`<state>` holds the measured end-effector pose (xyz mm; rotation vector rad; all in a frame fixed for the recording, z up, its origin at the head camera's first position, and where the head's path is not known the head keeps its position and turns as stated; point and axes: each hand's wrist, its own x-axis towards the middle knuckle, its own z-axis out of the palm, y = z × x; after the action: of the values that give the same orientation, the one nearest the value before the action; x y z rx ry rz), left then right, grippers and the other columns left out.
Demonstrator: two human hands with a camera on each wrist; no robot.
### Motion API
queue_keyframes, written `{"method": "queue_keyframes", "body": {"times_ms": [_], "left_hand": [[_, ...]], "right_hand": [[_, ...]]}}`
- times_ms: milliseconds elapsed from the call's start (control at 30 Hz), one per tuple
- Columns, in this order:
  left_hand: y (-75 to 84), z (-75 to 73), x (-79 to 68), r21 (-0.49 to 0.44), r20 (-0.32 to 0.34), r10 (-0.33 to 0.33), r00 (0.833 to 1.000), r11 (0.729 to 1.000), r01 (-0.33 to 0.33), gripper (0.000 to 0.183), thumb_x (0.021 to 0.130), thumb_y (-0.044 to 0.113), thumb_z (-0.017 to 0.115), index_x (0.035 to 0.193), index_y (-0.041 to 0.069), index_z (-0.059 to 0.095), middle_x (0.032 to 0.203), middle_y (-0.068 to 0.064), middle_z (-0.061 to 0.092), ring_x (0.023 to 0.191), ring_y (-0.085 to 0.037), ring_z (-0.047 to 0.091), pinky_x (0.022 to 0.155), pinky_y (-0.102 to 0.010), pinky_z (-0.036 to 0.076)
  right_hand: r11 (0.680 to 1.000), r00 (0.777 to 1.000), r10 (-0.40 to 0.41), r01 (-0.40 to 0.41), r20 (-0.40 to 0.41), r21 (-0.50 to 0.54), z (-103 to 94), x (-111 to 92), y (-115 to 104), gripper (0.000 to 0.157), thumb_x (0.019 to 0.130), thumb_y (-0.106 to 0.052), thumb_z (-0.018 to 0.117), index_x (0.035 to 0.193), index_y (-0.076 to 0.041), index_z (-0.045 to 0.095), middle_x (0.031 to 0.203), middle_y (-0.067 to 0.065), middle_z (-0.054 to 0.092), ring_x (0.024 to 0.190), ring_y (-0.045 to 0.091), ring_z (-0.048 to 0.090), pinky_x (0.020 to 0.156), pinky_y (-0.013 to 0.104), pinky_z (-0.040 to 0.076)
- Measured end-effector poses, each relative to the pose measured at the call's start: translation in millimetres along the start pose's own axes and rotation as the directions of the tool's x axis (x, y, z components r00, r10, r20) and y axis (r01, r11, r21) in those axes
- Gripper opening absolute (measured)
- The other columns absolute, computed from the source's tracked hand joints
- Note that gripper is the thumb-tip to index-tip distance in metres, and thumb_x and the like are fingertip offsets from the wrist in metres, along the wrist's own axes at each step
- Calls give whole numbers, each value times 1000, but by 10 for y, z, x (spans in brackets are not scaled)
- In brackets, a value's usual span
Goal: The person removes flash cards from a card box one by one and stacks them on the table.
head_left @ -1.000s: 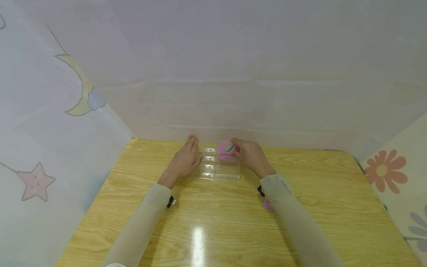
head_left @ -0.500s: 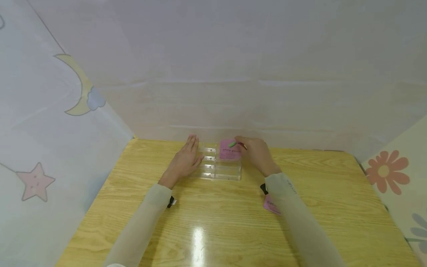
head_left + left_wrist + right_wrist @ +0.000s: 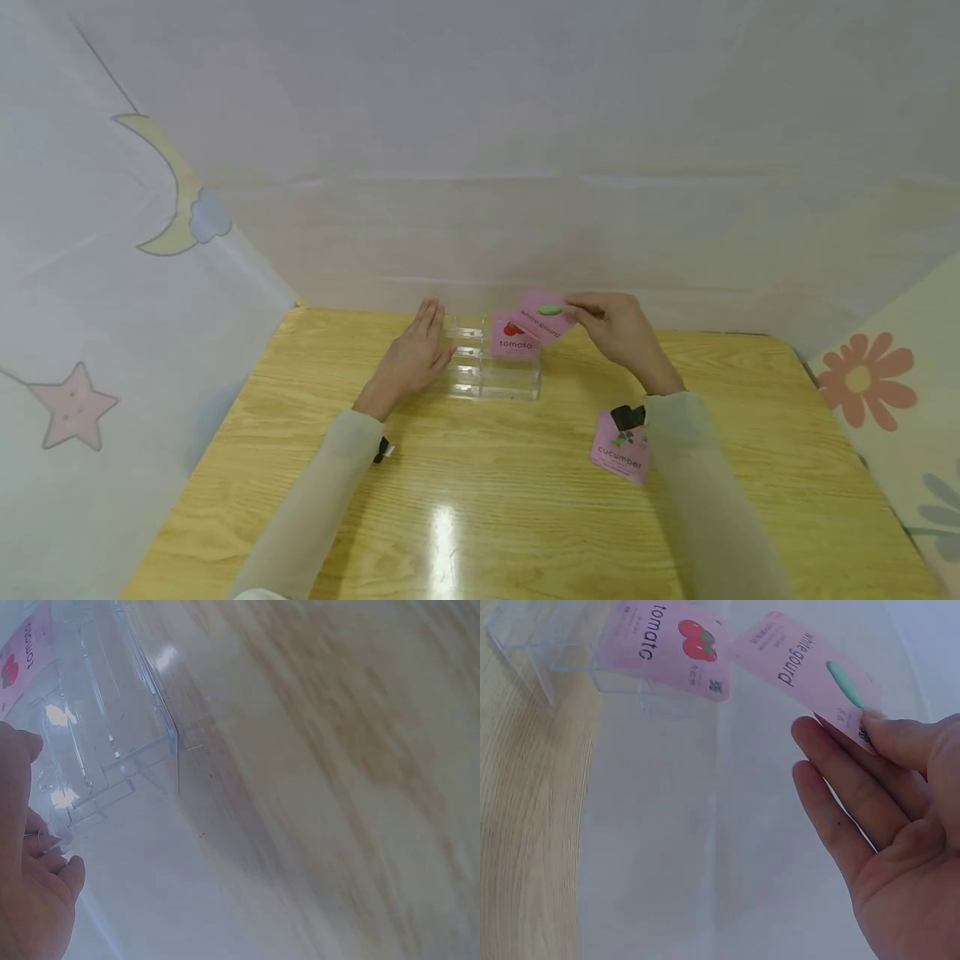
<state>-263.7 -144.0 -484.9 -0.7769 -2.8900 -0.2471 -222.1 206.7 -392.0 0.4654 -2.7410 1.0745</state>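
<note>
A clear acrylic tiered card rack (image 3: 512,385) stands near the back edge of the wooden table. My left hand (image 3: 408,360) rests along its left side, fingers fairly straight and thumb over the edge; the left wrist view shows fingertips (image 3: 73,876) right at the clear plastic. My right hand (image 3: 622,333) pinches a pink "white gourd" card (image 3: 806,667) by one end between thumb and fingers, raised up and right of the rack. Upright in the rack's back right slot, a pink "tomato" card (image 3: 660,649) is partly overlapped by the gourd card in the head view.
On the table (image 3: 480,467) at the right lies a pink "cucumber" card (image 3: 617,457), overlapped by the black strap (image 3: 628,417) on my right wrist. A pale cloth wall (image 3: 480,208) rises right behind the rack.
My right hand has lifted the white gourd card up and to the right, away from the rack, uncovering the tomato card. More of the cucumber card shows. The left hand has stayed in place.
</note>
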Motion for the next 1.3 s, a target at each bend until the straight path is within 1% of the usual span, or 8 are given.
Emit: {"method": "queue_keyframes", "body": {"times_ms": [100, 333, 500, 600, 700, 867, 1067, 1300], "left_hand": [[-6, 10, -4, 3, -2, 7, 1000, 1000, -7, 79, 112, 44, 44, 164, -8, 15, 174, -28, 18, 166, -37, 11, 134, -47, 24], [-21, 10, -19, 3, -16, 19, 1000, 1000, -19, 78, 113, 44, 41, 164, -9, 13, 174, -27, 17, 165, -37, 10, 131, -47, 31], [-27, 15, -24, -2, -19, 21, 1000, 1000, -21, 78, 113, 44, 41, 164, -9, 14, 174, -28, 17, 165, -37, 10, 131, -47, 31], [-25, 17, -23, 2, -19, 21, 1000, 1000, -21, 78, 113, 44, 41, 164, -8, 14, 173, -28, 18, 165, -37, 11, 131, -47, 31], [-25, 18, -18, 4, -18, 18, 1000, 1000, -18, 78, 113, 44, 40, 164, -8, 13, 174, -27, 18, 165, -36, 11, 131, -46, 30], [-28, 24, 3, 14, -28, 27, 999, 1000, -27, 78, 113, 44, 41, 164, -8, 14, 174, -27, 17, 165, -36, 12, 132, -46, 28], [-18, 23, 10, 24, -28, 37, 999, 999, -36, 78, 113, 44, 42, 164, -8, 14, 173, -28, 19, 165, -37, 13, 131, -47, 29], [-27, 20, -14, 0, -25, 21, 999, 1000, -21, 79, 113, 43, 42, 164, -9, 13, 174, -26, 13, 165, -37, 11, 131, -48, 30]], "right_hand": [[999, 999, 35, -35, 23, 9, -85, -89, 80, 32, 108, -24, 61, 133, -8, 74, 134, 19, 73, 114, 38, 73, 87, 46, 59], [994, 992, 98, -101, 78, 31, -238, -298, 228, 35, 108, -30, 61, 132, -8, 74, 126, 19, 76, 98, 26, 73, 64, 27, 47], [991, 988, 123, -127, 92, 32, -296, -441, 350, 35, 107, -32, 62, 130, -9, 75, 120, 17, 78, 87, 8, 66, 62, 25, 42], [992, 988, 124, -127, 90, 25, -323, -527, 429, 35, 107, -32, 62, 130, -8, 75, 119, 18, 79, 86, 4, 66, 62, 25, 43], [991, 986, 136, -137, 96, 9, -346, -614, 498, 36, 108, -32, 61, 130, -8, 75, 120, 17, 78, 94, 7, 70, 69, 24, 47], [986, 979, 165, -166, 116, -8, -375, -783, 600, 36, 108, -34, 61, 131, -10, 75, 125, 17, 77, 109, 24, 75, 83, 24, 57], [979, 967, 205, -203, 148, -29, -370, -960, 666, 36, 108, -33, 61, 131, -9, 75, 126, 19, 76, 104, 16, 74, 73, 21, 52], [975, 957, 223, -223, 187, -21, -344, -1037, 729, 36, 108, -32, 61, 130, -8, 75, 124, 17, 78, 108, 25, 74, 79, 23, 57]]}}
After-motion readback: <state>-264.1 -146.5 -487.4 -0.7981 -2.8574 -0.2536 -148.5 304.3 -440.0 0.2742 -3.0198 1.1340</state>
